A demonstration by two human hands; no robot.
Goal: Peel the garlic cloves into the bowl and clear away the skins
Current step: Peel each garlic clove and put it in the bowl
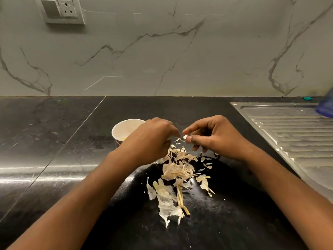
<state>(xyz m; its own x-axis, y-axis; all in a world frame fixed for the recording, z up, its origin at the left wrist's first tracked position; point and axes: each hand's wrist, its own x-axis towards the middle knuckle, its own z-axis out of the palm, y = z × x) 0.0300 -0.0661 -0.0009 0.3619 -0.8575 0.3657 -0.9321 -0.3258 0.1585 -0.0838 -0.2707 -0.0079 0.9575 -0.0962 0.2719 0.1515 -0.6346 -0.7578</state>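
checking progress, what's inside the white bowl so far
Inside the white bowl only a small yellowish bit shows low on the inner wall, possibly peeled garlic. The left hand covers the bowl's right side; the bottom is out of view, so cloves cannot be counted.

- The table (54, 141) looks to me like polished black stone: glossy, streaked with reflected light and dusted with pale flecks near the middle.
- I read the garlic skins (176, 170) as dry and papery, thin, crinkled, some half see-through; the stalk (180, 197) among them looks fibrous, like straw.
- The garlic clove (185, 137) shows me a small smooth white patch.
- The bowl (122, 129) has a smooth white inside with a soft sheen; ceramic or paper, I cannot tell.
- The drainboard (292, 134) is ribbed stainless steel, brushed and dully shiny.
- The wall (162, 60) is a smooth, grey-veined marble-look slab with a satin finish.
- The switch plate (61, 10) looks like smooth plastic.
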